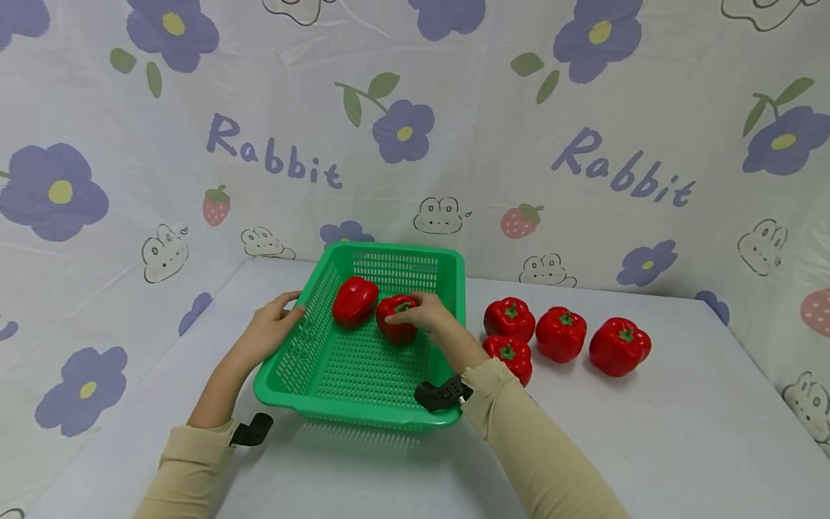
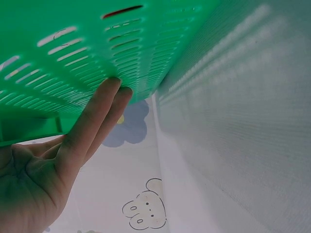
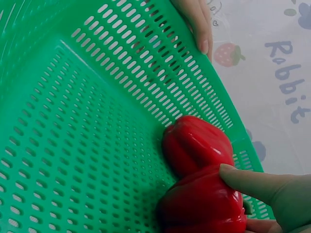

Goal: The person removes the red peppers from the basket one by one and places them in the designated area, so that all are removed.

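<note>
The green slotted basket (image 1: 363, 414) has a red bell pepper (image 1: 354, 303) lying on its side inside. Beside it is a second red bell pepper (image 1: 392, 328), its stem facing up. My right hand (image 1: 431, 317) holds this second pepper; in the right wrist view its thumb (image 3: 252, 183) presses on the red skin, with the other fingers partly hidden. At the basket's left side is my left hand (image 1: 269, 331), touching the rim. The left wrist view shows its straight fingers (image 2: 92, 124) against the slotted outer wall.
Several more red bell peppers (image 1: 560, 334) stand on the white table (image 1: 700, 404) to the right of the basket, one partly behind my right forearm. A printed cloth (image 1: 493, 144) hangs behind the table. Black wrist devices (image 1: 443, 393) sit at both cuffs.
</note>
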`<state>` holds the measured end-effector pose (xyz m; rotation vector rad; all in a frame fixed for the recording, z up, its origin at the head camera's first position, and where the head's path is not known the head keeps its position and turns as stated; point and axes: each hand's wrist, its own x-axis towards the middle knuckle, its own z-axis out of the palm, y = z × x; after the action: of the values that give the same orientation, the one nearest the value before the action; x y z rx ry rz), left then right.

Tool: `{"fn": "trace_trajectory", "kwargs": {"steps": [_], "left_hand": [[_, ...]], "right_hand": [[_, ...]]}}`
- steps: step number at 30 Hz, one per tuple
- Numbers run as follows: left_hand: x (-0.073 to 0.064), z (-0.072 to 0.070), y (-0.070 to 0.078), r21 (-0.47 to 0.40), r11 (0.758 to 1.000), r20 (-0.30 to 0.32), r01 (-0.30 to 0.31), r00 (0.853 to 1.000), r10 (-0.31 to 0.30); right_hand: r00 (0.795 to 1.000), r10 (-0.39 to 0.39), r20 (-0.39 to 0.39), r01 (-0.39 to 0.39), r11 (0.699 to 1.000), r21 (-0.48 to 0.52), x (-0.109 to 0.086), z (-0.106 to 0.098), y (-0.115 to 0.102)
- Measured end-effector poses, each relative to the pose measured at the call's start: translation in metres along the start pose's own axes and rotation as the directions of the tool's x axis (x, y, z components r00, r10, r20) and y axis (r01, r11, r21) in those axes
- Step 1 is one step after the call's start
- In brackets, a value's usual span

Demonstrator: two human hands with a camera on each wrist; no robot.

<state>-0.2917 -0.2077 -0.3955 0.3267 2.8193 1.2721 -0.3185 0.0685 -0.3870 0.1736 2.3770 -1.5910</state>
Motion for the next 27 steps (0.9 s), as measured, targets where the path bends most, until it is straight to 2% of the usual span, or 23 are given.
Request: {"fn": "trace_trajectory", "kwargs": {"steps": [14, 27], "left_hand": [[0.001, 0.000, -0.003, -0.004, 1.000, -0.001, -0.004, 1.000, 0.004], [0.003, 0.001, -0.006, -0.003, 1.000, -0.005, -0.006, 1.000, 0.006]], "right_hand": [[0.999, -0.045, -0.016, 0.046, 0.999, 0.008, -0.002, -0.001, -0.003], [0.990, -0.143, 0.021, 0.143, 0.990, 0.019, -0.021, -0.006, -0.021]]}}
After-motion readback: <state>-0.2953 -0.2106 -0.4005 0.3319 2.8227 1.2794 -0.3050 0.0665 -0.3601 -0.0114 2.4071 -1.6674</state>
